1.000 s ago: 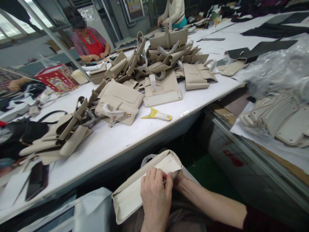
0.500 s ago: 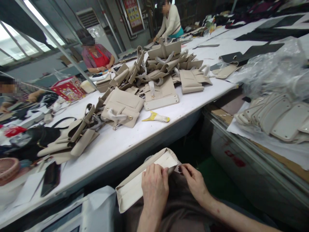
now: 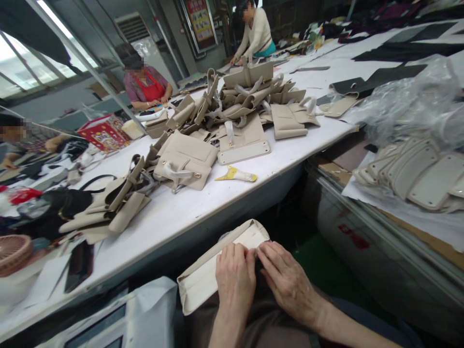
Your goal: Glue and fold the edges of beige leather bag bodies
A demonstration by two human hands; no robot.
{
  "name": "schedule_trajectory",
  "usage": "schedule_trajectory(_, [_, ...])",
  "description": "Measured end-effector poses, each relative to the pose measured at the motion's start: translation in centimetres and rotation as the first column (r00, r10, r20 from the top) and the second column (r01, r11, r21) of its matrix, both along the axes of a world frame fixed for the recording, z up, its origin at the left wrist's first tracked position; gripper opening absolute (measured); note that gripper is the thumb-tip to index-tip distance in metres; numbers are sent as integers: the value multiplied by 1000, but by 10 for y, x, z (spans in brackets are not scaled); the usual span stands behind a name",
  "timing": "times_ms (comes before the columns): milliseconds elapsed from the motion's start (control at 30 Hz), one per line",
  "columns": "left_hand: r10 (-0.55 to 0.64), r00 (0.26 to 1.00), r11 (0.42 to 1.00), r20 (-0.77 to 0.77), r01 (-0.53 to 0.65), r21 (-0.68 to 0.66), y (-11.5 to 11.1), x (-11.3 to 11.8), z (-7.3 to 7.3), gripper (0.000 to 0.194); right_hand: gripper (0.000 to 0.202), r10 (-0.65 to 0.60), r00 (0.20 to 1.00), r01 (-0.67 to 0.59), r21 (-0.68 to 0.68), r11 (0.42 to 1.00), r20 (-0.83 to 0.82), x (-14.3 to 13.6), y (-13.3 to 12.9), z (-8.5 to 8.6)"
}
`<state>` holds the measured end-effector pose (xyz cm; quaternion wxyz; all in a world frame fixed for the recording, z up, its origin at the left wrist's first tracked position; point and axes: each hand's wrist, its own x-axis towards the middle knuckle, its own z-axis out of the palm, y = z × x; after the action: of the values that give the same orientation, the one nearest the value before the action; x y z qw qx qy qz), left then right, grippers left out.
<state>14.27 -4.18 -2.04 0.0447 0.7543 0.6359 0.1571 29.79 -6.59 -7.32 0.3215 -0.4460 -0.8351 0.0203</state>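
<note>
A beige bag piece with a pale, off-white inside rests tilted over my lap, its long edge running up to the right. My left hand is closed over its near edge, fingers bent onto the pale face. At the right end of the same piece, my right hand pinches the edge near my left thumb. The right fingertips are partly hidden, and so is the underside of the piece.
Beige bag parts are heaped on the white table. A yellow-and-white tool lies near its edge. Stacked pale panels and plastic film sit at right. A phone lies left. Co-workers are beyond.
My right hand has moved left from beside the bag piece's end onto its edge, close to my left thumb. My left hand keeps its hold.
</note>
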Motion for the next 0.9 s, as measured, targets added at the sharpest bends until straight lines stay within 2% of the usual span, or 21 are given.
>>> schedule_trajectory(67, [-9,997,1000,75,10,-20,-2,-3,0,19,47,-7,1000,7,1,1000,13,-2,-3,-2])
schedule_trajectory(133, [-9,983,999,184,17,-44,-4,-7,0,7,47,-5,1000,5,10,1000,12,-5,-6,-4])
schedule_trajectory(267, [0,943,997,333,24,-69,-10,-12,2,12,45,14,1000,-14,39,999,-11,-12,-10,-4])
schedule_trajectory(333, [-9,945,998,328,29,-55,-13,-14,4,7,44,17,1000,-16,49,999,-15,-16,-10,-2])
schedule_trajectory(467, [6,964,1000,266,-2,-16,-19,-22,10,9,45,38,999,-37,62,997,-15,-24,-10,2])
schedule_trajectory(700, [96,978,995,184,-93,-23,-38,-44,7,12,48,112,993,-111,44,993,-22,-37,-12,1])
schedule_trajectory(900, [199,974,976,111,-207,68,-52,-58,9,14,52,191,981,-189,46,981,-27,-53,-18,-1])
